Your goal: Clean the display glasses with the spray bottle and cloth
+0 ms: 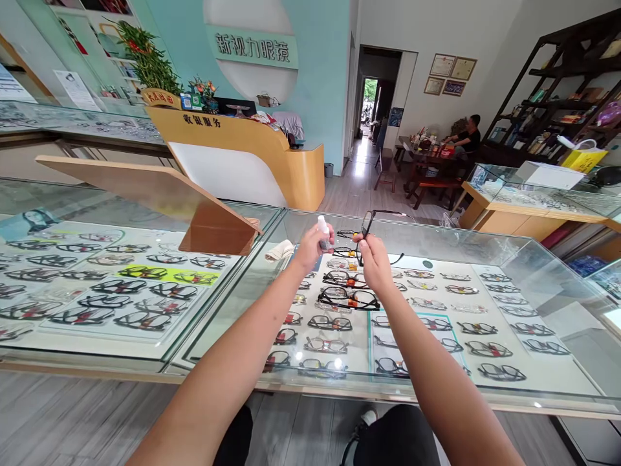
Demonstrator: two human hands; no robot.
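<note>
Bottle (323, 232) in left hand (310, 248), black-framed glasses (367, 224) in right hand (377, 260), above glass desk (228, 340). Pickup done; spraying: can't tell; wiping probably left, cloth (280, 251) lying unheld.

Cloth (280, 251) and brown stand (219, 228) top the glass counter (228, 333).

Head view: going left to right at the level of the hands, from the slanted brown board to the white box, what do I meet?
Slanted brown board → crumpled pale cloth → left hand holding a small bottle → right hand holding dark-framed glasses → white box on the far-right counter.
</note>
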